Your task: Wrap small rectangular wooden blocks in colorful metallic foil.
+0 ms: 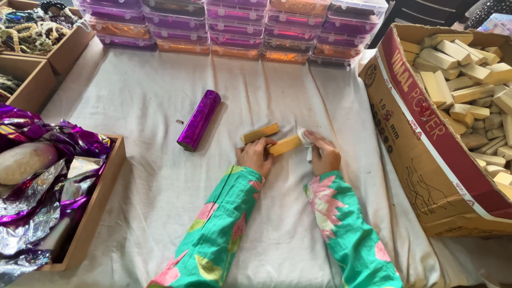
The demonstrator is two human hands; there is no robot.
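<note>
Both forearms reach forward side by side — left hand (255,155) and right hand (324,156) curled, grip closed.

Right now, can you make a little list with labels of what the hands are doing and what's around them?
left hand: holds one end of a wooden block
right hand: presses a white cloth on the block's other end
behind block: second wooden block on the cloth-covered table
left of it: purple foil roll
right: cardboard box of blocks
</note>
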